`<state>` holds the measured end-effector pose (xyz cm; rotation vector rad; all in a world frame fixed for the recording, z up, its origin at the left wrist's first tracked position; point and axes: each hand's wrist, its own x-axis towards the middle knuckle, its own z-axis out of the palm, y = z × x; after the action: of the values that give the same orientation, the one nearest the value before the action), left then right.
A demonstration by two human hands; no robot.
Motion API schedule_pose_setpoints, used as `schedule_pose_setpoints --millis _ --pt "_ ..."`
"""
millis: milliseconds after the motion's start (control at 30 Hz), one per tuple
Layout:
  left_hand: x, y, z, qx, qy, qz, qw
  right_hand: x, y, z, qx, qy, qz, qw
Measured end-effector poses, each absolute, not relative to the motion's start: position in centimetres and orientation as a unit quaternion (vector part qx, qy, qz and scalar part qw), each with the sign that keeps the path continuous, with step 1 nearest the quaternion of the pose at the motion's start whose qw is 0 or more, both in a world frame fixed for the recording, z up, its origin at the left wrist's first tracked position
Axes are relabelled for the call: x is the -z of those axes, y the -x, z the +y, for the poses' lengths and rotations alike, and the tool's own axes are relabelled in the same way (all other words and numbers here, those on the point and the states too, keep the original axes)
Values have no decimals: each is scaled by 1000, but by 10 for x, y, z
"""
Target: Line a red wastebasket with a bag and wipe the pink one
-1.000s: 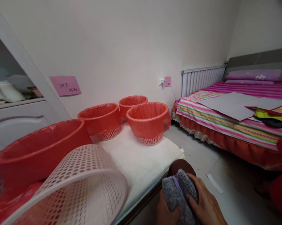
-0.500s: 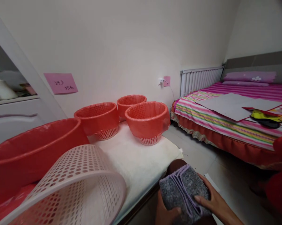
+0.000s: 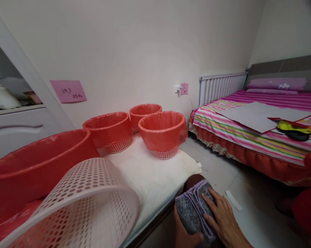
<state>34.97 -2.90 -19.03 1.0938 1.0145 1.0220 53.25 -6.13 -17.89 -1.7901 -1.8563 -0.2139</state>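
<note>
A folded grey cloth with purple edges point(image 3: 190, 212) is held low at the bottom centre, just off the table's front edge. My left hand point(image 3: 185, 234) grips it from below, thumb on top. My right hand point(image 3: 222, 220) lies flat across its right side with fingers spread on the folds. A white perforated basket point(image 3: 88, 203) lies tipped on its side to the left of the cloth, on the white-covered table point(image 3: 150, 179).
Three red-lined baskets point(image 3: 162, 132) stand at the table's back, and a large red-lined tub point(image 3: 39, 165) sits at left. A bed with striped cover point(image 3: 248, 134) and paper sheets is at right. A radiator point(image 3: 220, 88) stands on the far wall.
My right hand has shifted from the cloth's right edge onto its top, pressing the folds flat. The cloth moved slightly left and down.
</note>
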Motion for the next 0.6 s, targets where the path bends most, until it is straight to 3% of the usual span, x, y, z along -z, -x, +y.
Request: schedule_pose_setpoints --millis 267,600 --pt "186 -349 -33 -442 -467 405 649 153 -523 -72 -77 681 -645 339" --pt "191 -354 -33 -463 -466 365 659 139 -528 -64 -114 663 -647 358"
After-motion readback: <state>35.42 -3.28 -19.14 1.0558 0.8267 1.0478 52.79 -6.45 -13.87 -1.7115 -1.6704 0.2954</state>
